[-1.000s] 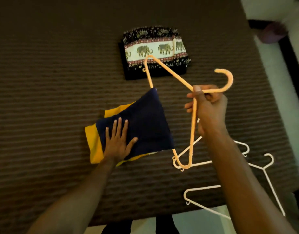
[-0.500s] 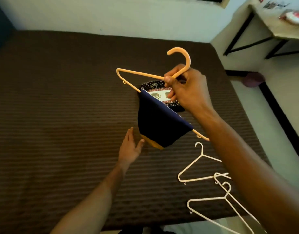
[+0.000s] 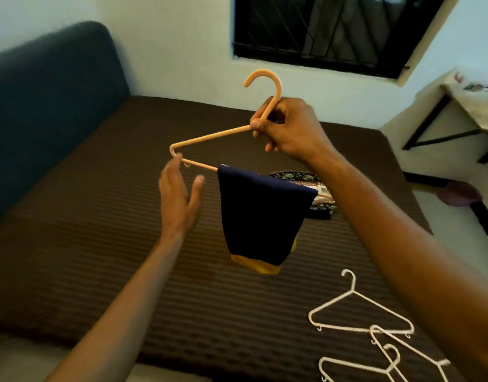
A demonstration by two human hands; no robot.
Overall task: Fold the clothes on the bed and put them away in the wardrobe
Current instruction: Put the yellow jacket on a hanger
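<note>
One head-worn view, looking forward and down

It looks from the person's head across the bed (image 3: pixel 99 244) toward the far wall and barred window (image 3: pixel 333 28), close above both raised hands; no second view shares the scene.

orange hanger (image 3: pixel 209 137), navy garment (image 3: pixel 260 216) yellow-hemmed, brown striped bed (image 3: pixel 99 244).

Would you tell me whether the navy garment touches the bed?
Apart. The head view shows the navy garment hanging from the orange hanger, well above the bed.
</note>
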